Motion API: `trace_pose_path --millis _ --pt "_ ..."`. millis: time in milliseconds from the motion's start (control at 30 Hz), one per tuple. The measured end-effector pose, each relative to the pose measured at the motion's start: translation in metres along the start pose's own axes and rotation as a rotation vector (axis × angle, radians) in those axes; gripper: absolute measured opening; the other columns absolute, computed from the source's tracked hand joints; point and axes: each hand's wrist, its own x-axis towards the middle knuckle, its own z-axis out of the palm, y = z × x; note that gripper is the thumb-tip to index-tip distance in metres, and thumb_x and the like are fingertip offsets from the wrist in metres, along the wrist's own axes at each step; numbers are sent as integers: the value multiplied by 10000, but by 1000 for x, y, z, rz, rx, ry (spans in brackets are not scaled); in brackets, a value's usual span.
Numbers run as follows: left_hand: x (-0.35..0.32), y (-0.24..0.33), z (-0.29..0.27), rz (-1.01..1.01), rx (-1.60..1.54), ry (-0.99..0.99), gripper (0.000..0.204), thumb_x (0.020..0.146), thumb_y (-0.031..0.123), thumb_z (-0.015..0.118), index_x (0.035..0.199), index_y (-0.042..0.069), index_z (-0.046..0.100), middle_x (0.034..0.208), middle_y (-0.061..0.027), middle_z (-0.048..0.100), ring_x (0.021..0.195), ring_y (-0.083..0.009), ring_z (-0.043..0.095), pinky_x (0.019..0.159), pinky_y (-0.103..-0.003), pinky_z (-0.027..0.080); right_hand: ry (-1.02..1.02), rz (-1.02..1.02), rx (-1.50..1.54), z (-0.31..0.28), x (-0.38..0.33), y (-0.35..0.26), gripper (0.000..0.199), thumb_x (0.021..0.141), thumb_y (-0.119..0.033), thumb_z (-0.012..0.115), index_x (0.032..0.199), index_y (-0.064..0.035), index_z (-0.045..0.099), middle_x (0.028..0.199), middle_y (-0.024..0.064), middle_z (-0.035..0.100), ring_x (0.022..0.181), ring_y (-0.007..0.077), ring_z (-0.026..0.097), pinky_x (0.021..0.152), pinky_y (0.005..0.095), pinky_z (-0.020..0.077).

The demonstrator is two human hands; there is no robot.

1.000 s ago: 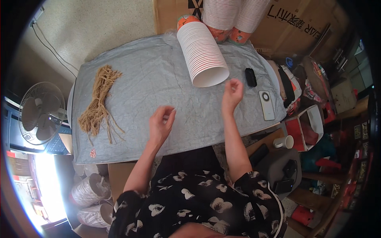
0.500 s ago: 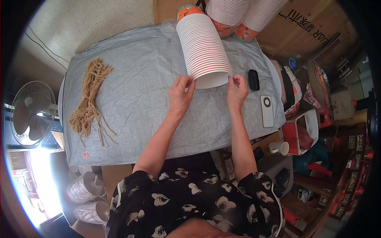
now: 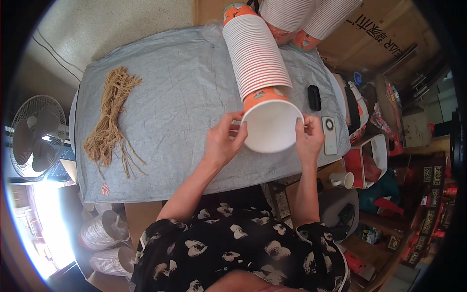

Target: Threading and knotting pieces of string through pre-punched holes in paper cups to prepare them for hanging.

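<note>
A long stack of nested paper buckets (image 3: pixel 255 53), white-rimmed with orange printed sides, lies on the grey-covered table. At its near end one paper bucket (image 3: pixel 270 127) is drawn partway out, its white inside facing me and a band of orange wall showing behind its rim. My left hand (image 3: pixel 225 138) pinches the left side of that rim between thumb and fingers. On the opposite side, my right hand (image 3: pixel 309 137) grips the rim the same way. The bucket's base is hidden inside the stack.
A bundle of tan twine (image 3: pixel 111 117) lies on the table's left. To the right are a black case (image 3: pixel 314 98) and a phone (image 3: pixel 329 135). More bucket stacks (image 3: pixel 321 22) stand at the back by a cardboard box (image 3: pixel 384 29). A mug (image 3: pixel 342 180) sits beyond the right edge.
Both hands have moved toward me, pulling the end bucket partly out of the stack. Its orange wall now shows, and its opening faces me more fully.
</note>
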Motion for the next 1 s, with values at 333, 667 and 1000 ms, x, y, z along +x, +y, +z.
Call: trace_pose_path --millis 333,667,1000 --pt "-13 -4 -157 -543 -279 -3 293 1004 208 640 1179 -25 672 774 -38 710 632 -61 621 544 -227 495 -648 -145 293 80 -54 -64 1298 551 -427 989 1557 4 291 1555 194 404 1469 302 364 1213 436 290" --pt "-39 -24 -184 -604 -232 76 458 1072 382 508 1286 0 641 850 -50 695 670 -100 641 604 -243 528 -768 198 457 134 -64 -74 1331 631 -533 936 1578 43 198 1557 209 371 1436 292 399 1175 400 349" --pt "-46 -13 -170 -656 -366 17 745 1041 570 412 1607 104 281 1476 -144 516 1336 -260 522 1122 -402 398 -446 -449 -335 133 -84 -104 1199 621 -447 948 1534 10 320 1426 181 506 1272 310 549 1076 426 450"
